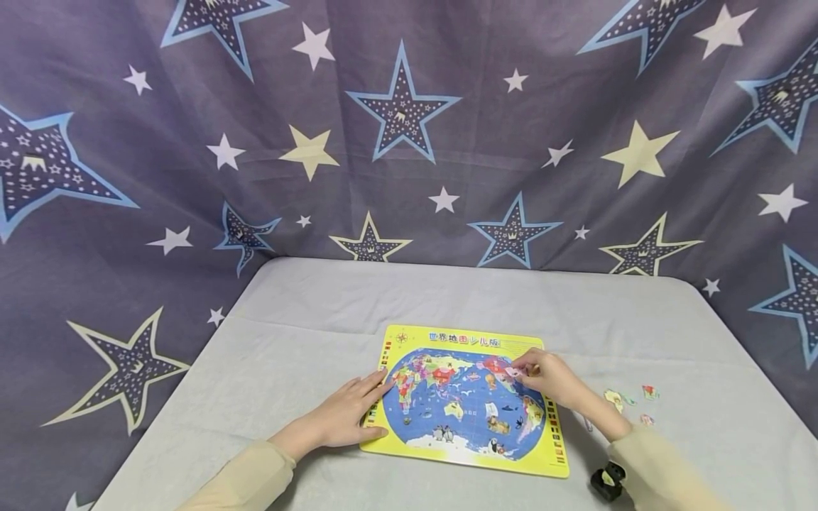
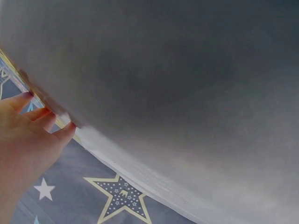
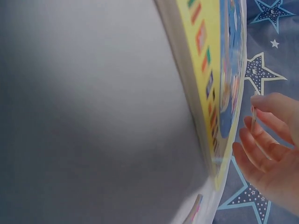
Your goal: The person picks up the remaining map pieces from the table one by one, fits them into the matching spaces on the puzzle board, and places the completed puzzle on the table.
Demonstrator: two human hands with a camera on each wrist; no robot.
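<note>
One board [image 1: 469,426]: left hand [image 1: 345,415], nine o'clock, fingers apart.
Piece [image 3: 253,117]: my right hand [image 1: 546,375] pinches it, two o'clock (placing, probably; needs aligning).

I see the left hand [image 1: 341,411] with its fingers on the left edge of the map board [image 1: 469,419], most of which lies to their right. The right hand [image 1: 552,376] pinches a small piece [image 1: 513,371] over the board's far right part. Right of those fingers, past the forearm [image 1: 603,415], I have loose pieces [image 1: 613,399] on the table [image 1: 319,305]; a further piece [image 1: 586,424] sits before them, between board and forearm. Beyond all the fingers, a curtain [image 1: 409,188] hangs behind the table.
</note>
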